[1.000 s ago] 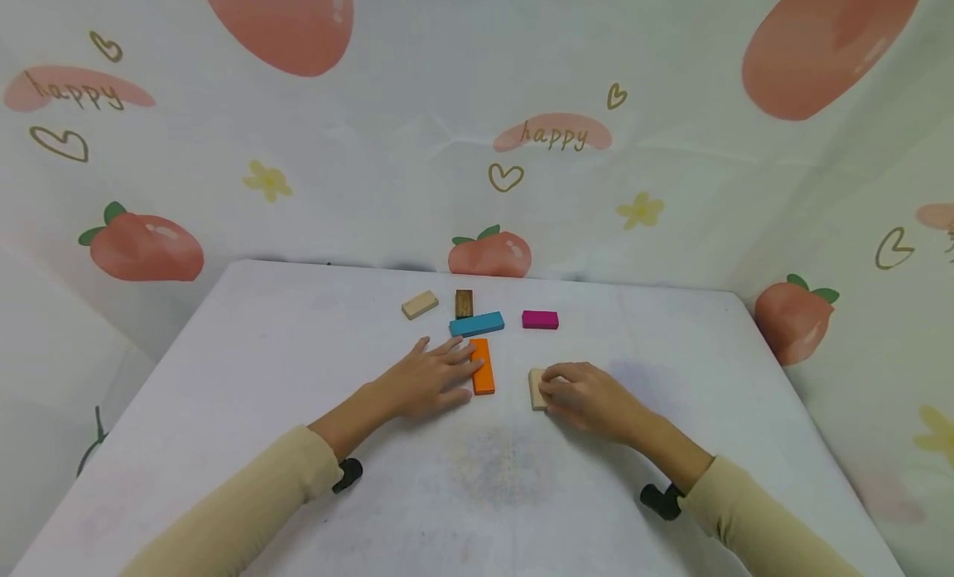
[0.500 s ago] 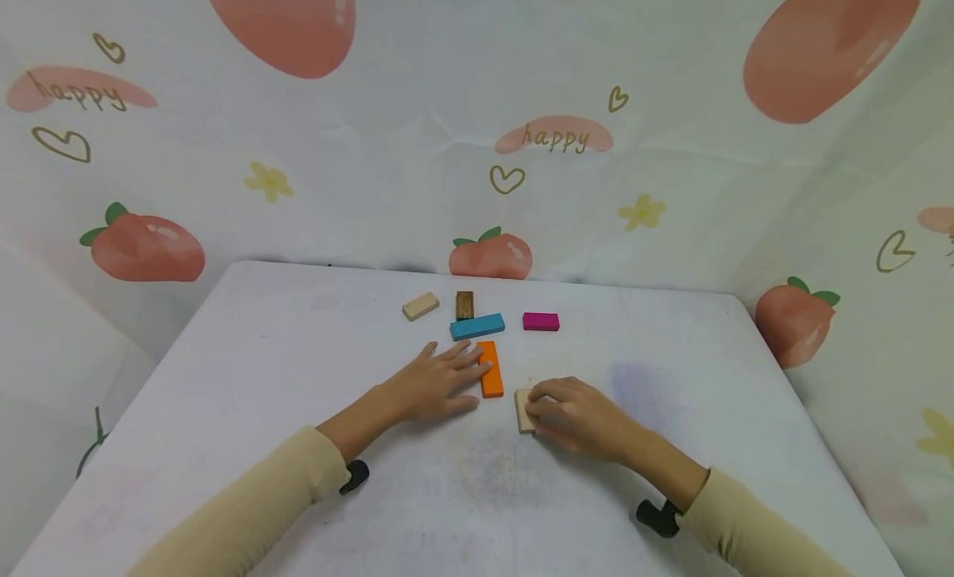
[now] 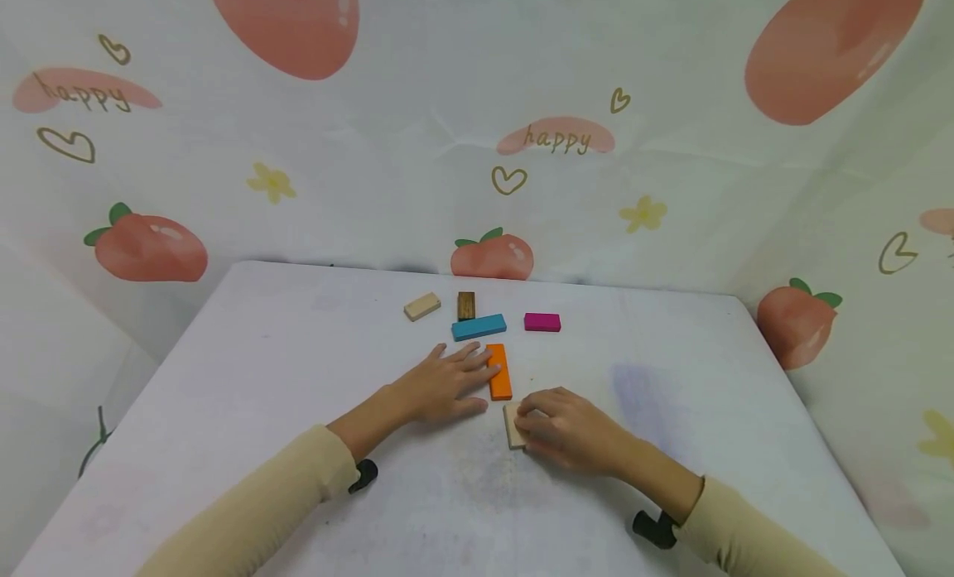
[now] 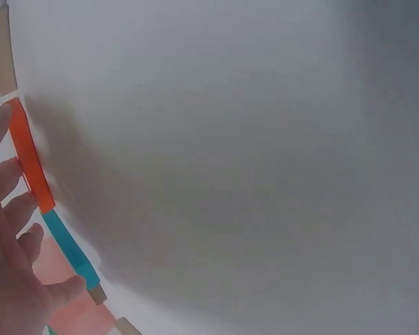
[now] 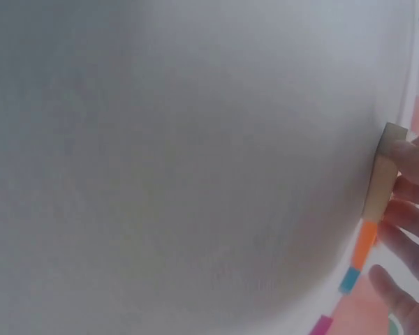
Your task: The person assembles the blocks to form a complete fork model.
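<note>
On the white table, in the head view, my left hand (image 3: 447, 387) lies with spread, fairly straight fingers, two of them touching the orange block (image 3: 501, 382). The left wrist view shows these fingers along the side of the orange block (image 4: 31, 157). To the right and nearer, my right hand (image 3: 570, 430) holds a light wooden block (image 3: 513, 428) with curled fingers, which hide part of it. In the right wrist view the thumb lies against the light wooden block (image 5: 383, 178). This block stands just below the orange one.
Behind the orange block lies a blue block (image 3: 479, 327), with a dark brown block (image 3: 465, 305) just behind it. Another light wooden block (image 3: 422, 306) lies to the left and a magenta block (image 3: 542, 322) to the right. A printed cloth (image 3: 402, 146) hangs behind the table.
The right hand has brought the light wooden block nearer and to the left across the table. The left hand and the orange block have shifted right. The other blocks stayed in place.
</note>
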`<action>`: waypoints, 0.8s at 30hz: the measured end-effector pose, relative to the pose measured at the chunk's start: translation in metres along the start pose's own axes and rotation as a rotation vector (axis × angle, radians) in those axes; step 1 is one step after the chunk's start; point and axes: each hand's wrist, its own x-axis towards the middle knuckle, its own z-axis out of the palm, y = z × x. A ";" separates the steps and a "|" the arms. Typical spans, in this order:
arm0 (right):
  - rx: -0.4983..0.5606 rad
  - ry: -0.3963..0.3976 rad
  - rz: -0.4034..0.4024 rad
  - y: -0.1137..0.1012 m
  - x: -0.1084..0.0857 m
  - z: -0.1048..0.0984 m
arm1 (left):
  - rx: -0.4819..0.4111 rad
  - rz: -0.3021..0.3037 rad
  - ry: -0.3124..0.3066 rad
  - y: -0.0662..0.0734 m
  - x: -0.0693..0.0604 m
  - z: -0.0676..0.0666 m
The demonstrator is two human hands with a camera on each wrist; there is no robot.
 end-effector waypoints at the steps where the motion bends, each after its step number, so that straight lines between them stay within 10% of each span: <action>1: 0.001 0.000 -0.002 -0.001 0.000 0.000 | -0.001 0.003 -0.003 0.001 0.001 0.000; 24: -0.047 0.019 -0.026 -0.015 0.002 0.005 | -0.006 0.073 -0.017 0.014 0.000 -0.001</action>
